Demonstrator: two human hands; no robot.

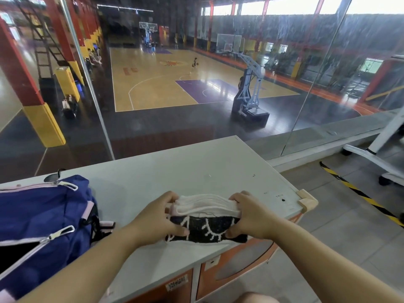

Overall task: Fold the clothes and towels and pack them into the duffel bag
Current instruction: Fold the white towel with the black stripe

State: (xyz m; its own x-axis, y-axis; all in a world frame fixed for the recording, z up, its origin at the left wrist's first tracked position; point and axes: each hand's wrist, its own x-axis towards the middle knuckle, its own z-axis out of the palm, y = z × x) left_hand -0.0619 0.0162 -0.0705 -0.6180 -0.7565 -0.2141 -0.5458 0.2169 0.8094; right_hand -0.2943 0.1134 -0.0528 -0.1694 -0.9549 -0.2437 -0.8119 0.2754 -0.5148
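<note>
- A folded stack of towels (207, 221), white over black, is gripped at its 2 ends by the left hand (157, 217) and the right hand (251, 215), on the table (175, 171).
- The blue duffel bag (39, 215) is seen unzipped, left of the left hand.
- Writing on a sticker (177, 282) below the hands cannot be read.

A folded stack (205, 217) is held at the near edge of a white table (175, 171): white layers on top, black cloth with white lines beneath. Its left end is gripped by the left hand (159, 217), its right end by the right hand (251, 217). A blue duffel bag (43, 215), unzipped, is seen near left. A basketball court (164, 84) is seen far off, behind glass.
</note>
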